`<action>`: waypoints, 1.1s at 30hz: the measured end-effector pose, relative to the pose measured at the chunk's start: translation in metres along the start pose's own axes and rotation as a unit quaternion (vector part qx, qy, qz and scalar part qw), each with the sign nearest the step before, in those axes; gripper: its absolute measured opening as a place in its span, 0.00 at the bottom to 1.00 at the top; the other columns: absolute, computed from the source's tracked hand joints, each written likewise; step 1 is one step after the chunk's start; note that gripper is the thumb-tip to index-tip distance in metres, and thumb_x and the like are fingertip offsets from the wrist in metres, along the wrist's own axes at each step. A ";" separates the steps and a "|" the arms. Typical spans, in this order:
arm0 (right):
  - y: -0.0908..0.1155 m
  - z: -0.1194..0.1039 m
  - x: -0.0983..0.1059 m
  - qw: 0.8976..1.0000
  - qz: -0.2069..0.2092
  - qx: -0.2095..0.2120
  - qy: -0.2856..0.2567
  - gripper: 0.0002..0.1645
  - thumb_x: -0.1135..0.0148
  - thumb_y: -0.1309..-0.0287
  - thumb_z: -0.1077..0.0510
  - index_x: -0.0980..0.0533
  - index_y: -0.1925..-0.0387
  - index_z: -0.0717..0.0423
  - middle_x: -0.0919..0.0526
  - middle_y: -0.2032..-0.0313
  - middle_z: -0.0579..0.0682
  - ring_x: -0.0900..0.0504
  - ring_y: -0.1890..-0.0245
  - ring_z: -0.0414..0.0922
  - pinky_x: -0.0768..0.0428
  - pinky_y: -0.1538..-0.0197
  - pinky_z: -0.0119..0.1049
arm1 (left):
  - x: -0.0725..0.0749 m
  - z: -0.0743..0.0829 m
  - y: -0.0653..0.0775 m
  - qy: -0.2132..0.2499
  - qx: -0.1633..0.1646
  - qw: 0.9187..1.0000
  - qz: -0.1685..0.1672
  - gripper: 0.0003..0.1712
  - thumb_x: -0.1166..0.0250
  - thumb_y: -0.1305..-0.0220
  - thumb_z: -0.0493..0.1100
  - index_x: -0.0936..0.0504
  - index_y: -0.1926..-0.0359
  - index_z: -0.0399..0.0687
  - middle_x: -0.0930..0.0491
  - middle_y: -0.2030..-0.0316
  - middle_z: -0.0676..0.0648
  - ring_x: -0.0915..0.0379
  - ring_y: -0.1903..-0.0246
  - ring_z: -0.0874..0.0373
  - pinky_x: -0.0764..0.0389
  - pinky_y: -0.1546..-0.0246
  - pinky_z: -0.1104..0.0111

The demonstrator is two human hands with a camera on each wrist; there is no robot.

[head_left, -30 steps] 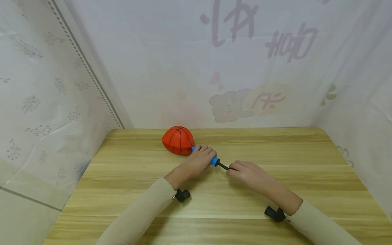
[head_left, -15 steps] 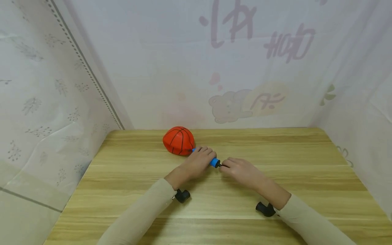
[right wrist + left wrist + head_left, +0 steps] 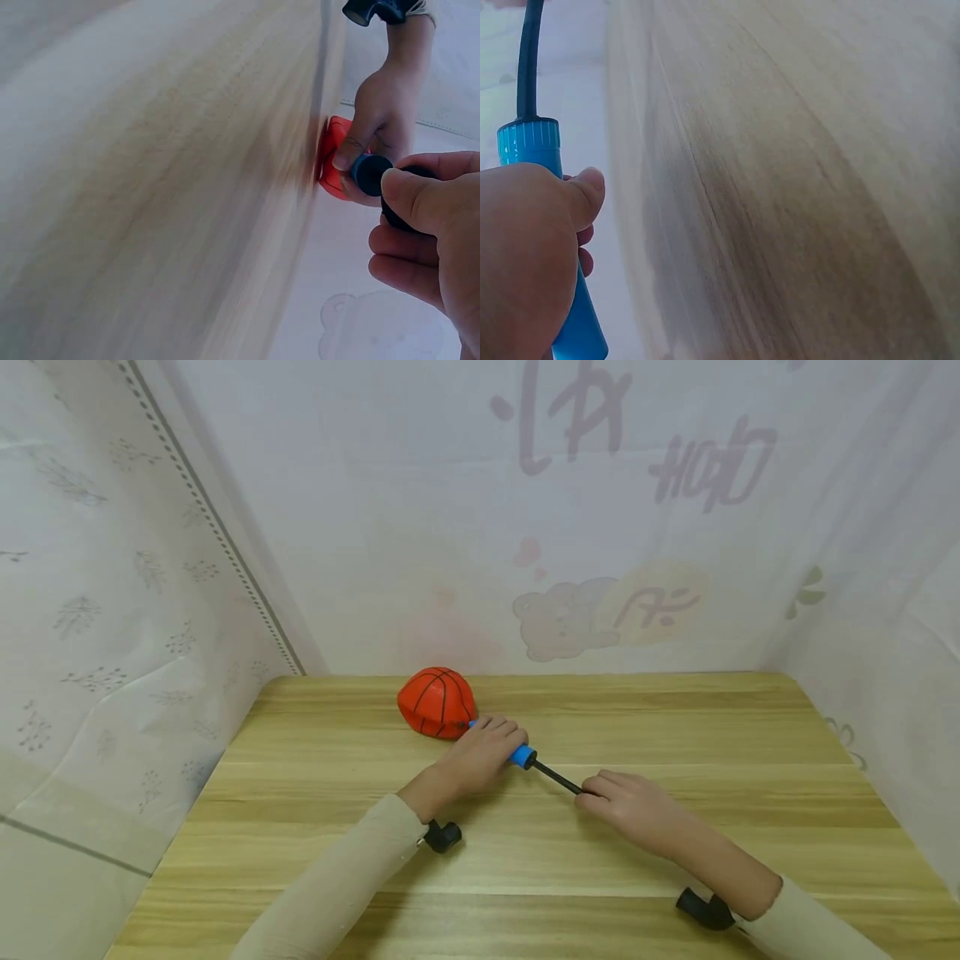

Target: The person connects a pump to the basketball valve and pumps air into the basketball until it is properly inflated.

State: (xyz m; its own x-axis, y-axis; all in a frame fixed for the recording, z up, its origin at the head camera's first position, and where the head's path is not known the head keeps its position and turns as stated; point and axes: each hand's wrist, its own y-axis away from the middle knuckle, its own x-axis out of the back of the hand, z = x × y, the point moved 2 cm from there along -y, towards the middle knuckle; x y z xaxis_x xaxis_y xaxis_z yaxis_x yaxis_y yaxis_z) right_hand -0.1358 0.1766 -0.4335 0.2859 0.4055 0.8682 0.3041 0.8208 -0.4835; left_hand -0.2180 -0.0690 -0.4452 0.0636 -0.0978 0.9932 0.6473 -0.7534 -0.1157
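Note:
A partly deflated red ball (image 3: 435,700) with black basketball lines sits near the table's back edge. My left hand (image 3: 483,756) wraps round the blue barrel of a hand pump (image 3: 522,757), whose far end meets the ball's right side. In the left wrist view the thumb lies along the blue pump barrel (image 3: 581,322). My right hand (image 3: 637,806) grips the black handle at the end of the pump's rod (image 3: 557,775), which stands well out of the barrel. The handle (image 3: 401,202) is mostly covered by the fingers in the right wrist view. Where pump meets ball is hidden.
The wood-grain table (image 3: 300,860) ends at a pale printed curtain (image 3: 450,527) behind, with more curtain at both sides. A black wrist camera (image 3: 442,837) hangs under the left wrist, another black camera (image 3: 705,910) under the right.
The right hand first moved in toward the left, pushing the rod into the barrel, then drew back right and toward me, pulling it farther out. The left hand stayed nearly still.

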 end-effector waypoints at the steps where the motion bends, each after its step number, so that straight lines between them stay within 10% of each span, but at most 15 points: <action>1: 0.002 -0.001 0.002 1.000 0.004 0.001 0.002 0.27 0.69 0.18 0.57 0.20 0.60 0.55 0.20 0.63 0.48 0.20 0.66 0.42 0.18 0.63 0.32 | 0.000 0.000 0.000 0.001 0.000 1.000 0.000 0.12 0.36 0.34 0.36 0.26 0.52 0.52 0.25 0.56 0.53 0.29 0.48 0.54 0.32 0.35 0.56; 21: 0.004 0.002 0.009 0.999 0.039 0.009 -0.010 0.29 0.69 0.18 0.57 0.19 0.60 0.56 0.19 0.62 0.48 0.20 0.66 0.43 0.18 0.63 0.31 | 0.002 -0.002 0.001 -0.007 0.023 1.000 -0.002 0.10 0.36 0.29 0.41 0.26 0.51 0.51 0.24 0.53 0.51 0.29 0.46 0.52 0.32 0.36 0.53; 25: -0.005 0.006 0.004 1.000 0.013 -0.006 -0.020 0.07 0.43 0.28 0.64 0.19 0.59 0.56 0.19 0.61 0.48 0.19 0.64 0.42 0.18 0.62 0.32 | 0.003 0.000 0.000 -0.013 0.030 0.999 -0.001 0.09 0.37 0.27 0.44 0.26 0.50 0.51 0.24 0.52 0.50 0.29 0.45 0.51 0.32 0.36 0.53; 28: -0.012 0.009 -0.001 0.999 -0.015 -0.019 -0.023 0.16 0.27 0.48 0.69 0.19 0.58 0.55 0.18 0.60 0.48 0.19 0.62 0.42 0.17 0.60 0.32 | 0.003 0.001 0.000 -0.013 0.033 0.999 0.000 0.09 0.38 0.27 0.44 0.26 0.50 0.51 0.24 0.52 0.50 0.29 0.46 0.51 0.32 0.37 0.53; 33: -0.025 0.013 -0.011 1.000 -0.012 -0.013 -0.016 0.15 0.27 0.48 0.68 0.19 0.59 0.54 0.19 0.62 0.46 0.20 0.65 0.41 0.20 0.62 0.29 | 0.003 0.004 0.001 -0.012 0.033 0.999 0.002 0.08 0.39 0.26 0.45 0.26 0.51 0.50 0.25 0.54 0.51 0.30 0.48 0.51 0.32 0.38 0.53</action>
State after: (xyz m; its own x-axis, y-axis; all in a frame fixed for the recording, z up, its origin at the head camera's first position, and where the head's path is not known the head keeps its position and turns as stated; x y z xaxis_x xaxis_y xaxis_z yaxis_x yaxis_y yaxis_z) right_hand -0.1583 0.1562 -0.4296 0.2489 0.3988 0.8826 0.3344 0.8199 -0.4648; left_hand -0.2139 -0.0676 -0.4419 0.0848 -0.0849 0.9928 0.6951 -0.7088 -0.1200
